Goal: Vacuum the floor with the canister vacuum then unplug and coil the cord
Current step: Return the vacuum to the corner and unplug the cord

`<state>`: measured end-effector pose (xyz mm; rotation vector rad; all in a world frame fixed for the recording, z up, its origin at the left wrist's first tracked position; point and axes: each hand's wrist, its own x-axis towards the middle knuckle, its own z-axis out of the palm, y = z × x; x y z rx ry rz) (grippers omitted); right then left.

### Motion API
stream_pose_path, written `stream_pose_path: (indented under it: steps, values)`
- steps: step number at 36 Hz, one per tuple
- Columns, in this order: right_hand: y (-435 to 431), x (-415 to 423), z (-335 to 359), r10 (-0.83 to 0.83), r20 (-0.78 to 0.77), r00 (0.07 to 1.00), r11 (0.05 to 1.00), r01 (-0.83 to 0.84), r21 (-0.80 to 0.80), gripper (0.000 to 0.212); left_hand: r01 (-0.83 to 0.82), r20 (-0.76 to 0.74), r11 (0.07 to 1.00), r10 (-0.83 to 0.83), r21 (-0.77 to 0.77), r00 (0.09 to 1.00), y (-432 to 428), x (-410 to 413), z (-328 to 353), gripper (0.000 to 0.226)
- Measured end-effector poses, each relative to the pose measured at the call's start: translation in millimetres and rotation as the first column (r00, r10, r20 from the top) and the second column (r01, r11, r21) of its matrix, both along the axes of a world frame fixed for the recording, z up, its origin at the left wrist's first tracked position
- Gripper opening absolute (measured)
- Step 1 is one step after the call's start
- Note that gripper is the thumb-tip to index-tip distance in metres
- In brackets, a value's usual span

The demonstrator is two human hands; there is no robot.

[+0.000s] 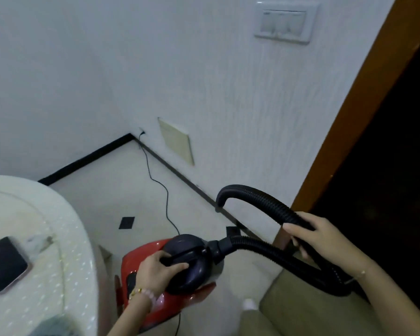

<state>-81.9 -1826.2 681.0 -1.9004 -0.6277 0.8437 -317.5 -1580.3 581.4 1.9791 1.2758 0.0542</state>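
The red canister vacuum (141,257) with a dark domed top hangs low in the middle of the view, above the pale tiled floor. My left hand (155,267) grips its black carry handle. A black ribbed hose (257,246) leaves the vacuum's front, loops to the right and arches back up. My right hand (323,238) is closed around the upper run of that hose. A thin black cord (164,197) runs across the floor from the vacuum to a plug (142,133) in the wall near the corner.
A white round table (46,251) stands at the left with a dark phone (4,264) on it. A brown door frame (364,93) and a dark doorway are at the right. A beige cushion (301,309) lies below my right arm. A switch plate (285,23) is on the wall.
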Motion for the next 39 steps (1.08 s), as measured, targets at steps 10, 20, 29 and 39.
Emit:
stream_pose_path:
  steps: [10, 20, 29, 39]
  values:
    - [154, 135, -15, 0.178, -0.04, 0.983, 0.983, -0.18, -0.036, 0.024, -0.227, -0.032, 0.974, 0.227, -0.001, 0.973, 90, 70, -6, 0.041]
    - [327, 213, -8, 0.342, -0.065, 0.938, 0.939, -0.343, -0.008, 0.027, -0.393, -0.003, 0.918, 0.394, 0.046, 0.919, 196, 118, 12, 0.033]
    - [498, 229, -20, 0.407, -0.062, 0.911, 0.913, -0.406, 0.036, 0.027, -0.498, 0.009, 0.867, 0.498, 0.02, 0.867, 341, 124, 3, 0.027]
    - [674, 232, -11, 0.48, -0.063, 0.875, 0.877, -0.478, 0.053, 0.032, -0.544, 0.011, 0.839, 0.544, 0.024, 0.839, 492, 131, 9, 0.03]
